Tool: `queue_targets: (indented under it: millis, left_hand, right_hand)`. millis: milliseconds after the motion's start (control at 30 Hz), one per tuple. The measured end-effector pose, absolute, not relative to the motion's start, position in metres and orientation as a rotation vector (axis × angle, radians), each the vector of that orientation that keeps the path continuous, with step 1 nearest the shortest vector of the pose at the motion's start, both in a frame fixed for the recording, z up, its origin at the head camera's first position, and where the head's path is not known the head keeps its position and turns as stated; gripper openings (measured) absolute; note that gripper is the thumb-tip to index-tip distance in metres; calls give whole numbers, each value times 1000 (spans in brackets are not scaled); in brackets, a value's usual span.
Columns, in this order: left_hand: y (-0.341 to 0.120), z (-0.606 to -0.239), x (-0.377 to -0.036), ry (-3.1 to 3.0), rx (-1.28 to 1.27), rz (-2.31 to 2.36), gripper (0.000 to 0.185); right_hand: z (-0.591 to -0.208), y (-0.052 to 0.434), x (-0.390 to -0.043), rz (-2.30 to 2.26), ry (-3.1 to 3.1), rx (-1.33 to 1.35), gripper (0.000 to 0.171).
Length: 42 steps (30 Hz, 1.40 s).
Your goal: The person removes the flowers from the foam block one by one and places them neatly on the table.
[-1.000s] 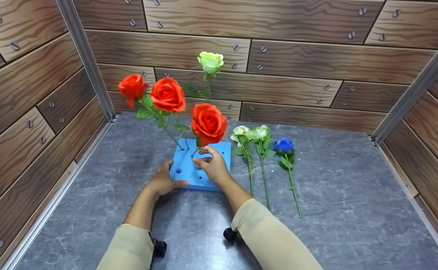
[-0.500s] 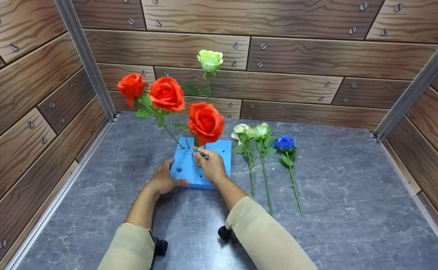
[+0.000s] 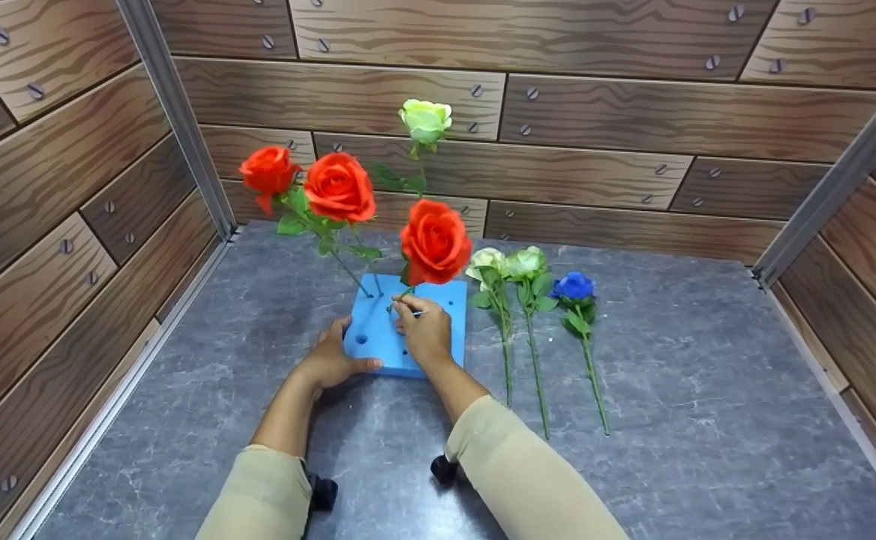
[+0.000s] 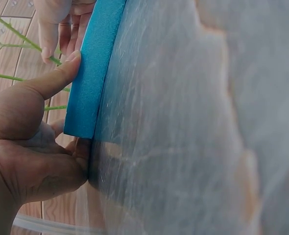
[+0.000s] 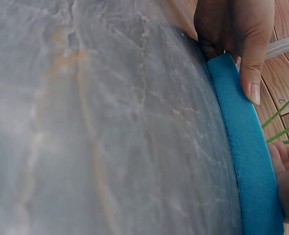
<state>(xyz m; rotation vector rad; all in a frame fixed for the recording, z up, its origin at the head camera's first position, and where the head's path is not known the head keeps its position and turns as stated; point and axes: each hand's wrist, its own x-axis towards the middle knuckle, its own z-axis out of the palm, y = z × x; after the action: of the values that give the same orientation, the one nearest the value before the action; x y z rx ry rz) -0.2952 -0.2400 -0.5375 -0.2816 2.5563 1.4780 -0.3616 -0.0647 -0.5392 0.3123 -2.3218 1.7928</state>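
Grey marbled table (image 3: 708,420) inside wood-panelled walls (image 3: 633,112) carries a blue foam block (image 3: 378,341); left hand (image 3: 328,360) grips its edge, right hand (image 3: 424,330) fingers pinch a red rose (image 3: 435,241) stem above it.

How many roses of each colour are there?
Red roses: 3, standing in the blue foam block
Green-white roses: 3, one standing in the block and two lying on the table
Blue rose: 1, lying on the table
Total: 7 roses
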Motion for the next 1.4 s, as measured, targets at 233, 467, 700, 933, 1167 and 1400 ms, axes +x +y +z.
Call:
queue_targets:
  millis: [233, 467, 700, 933, 1167, 1400]
  left_hand:
    - [-239, -537, -295, 2549, -289, 1471, 114]
    - [-240, -537, -295, 2543, -291, 1449, 115]
    - [-239, -537, -295, 2539, -303, 1442, 116]
    - [-239, -537, -295, 2556, -297, 1442, 115]
    - [-239, -537, -294, 2550, -291, 1468, 113]
    - [-238, -536, -292, 2544, -279, 1492, 113]
  right_hand:
    - [-540, -66, -360, 1879, -2216, 265, 16]
    - [-541, -62, -357, 1941, -2222, 266, 22]
    - [-542, -60, -354, 1886, -2269, 248, 23]
    - [-543, -57, -357, 1990, -2123, 223, 17]
    - [-542, -53, -358, 2166, -2000, 192, 19]
    - [-544, -49, -361, 2312, -1879, 137, 18]
